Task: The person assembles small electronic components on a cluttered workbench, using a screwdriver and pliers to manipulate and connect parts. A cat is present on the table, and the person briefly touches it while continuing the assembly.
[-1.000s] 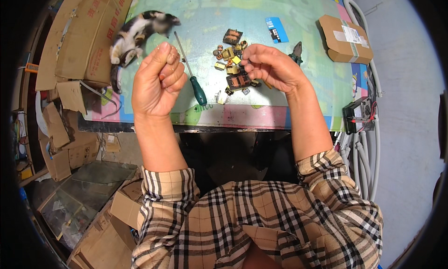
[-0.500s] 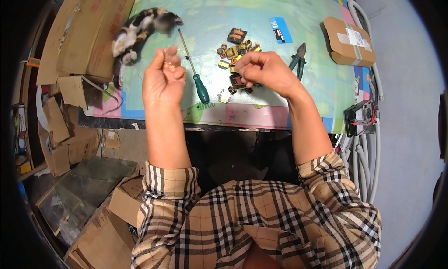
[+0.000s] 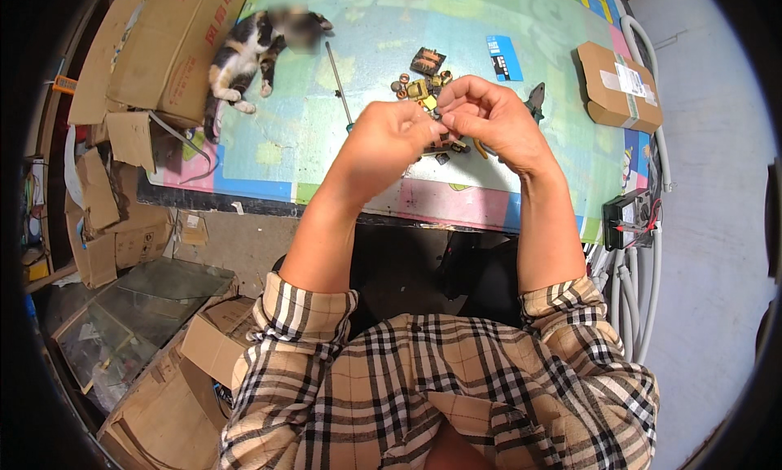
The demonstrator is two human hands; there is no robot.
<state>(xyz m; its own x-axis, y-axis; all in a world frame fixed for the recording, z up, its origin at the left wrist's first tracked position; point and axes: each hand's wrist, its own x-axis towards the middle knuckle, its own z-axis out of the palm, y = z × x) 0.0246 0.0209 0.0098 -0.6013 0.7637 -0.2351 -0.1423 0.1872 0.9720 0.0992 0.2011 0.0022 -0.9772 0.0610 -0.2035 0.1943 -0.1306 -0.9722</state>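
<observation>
My left hand (image 3: 384, 144) and my right hand (image 3: 498, 126) meet fingertip to fingertip above the table's near half. Both are closed in a pinch; whatever is between them is too small and covered to name. Beneath and just beyond them lies a pile of small wound coils and transformers (image 3: 419, 89), partly hidden by my hands. A larger dark transformer with copper windings (image 3: 428, 60) lies at its far side. Left of the pile is a screwdriver (image 3: 337, 81), its handle mostly behind my left hand. Pliers (image 3: 536, 100) show only their jaws beyond my right hand.
A calico cat (image 3: 238, 63) lies at the far left beside a large cardboard box (image 3: 173, 54). A blue card (image 3: 507, 56) lies beyond the pile. At the right are a small taped carton (image 3: 609, 87) and a meter with red leads (image 3: 624, 219) by the table edge.
My left hand has swung right from beside the screwdriver to meet my right hand, its fingers now pinching. The cat has shifted its legs. The view has moved slightly.
</observation>
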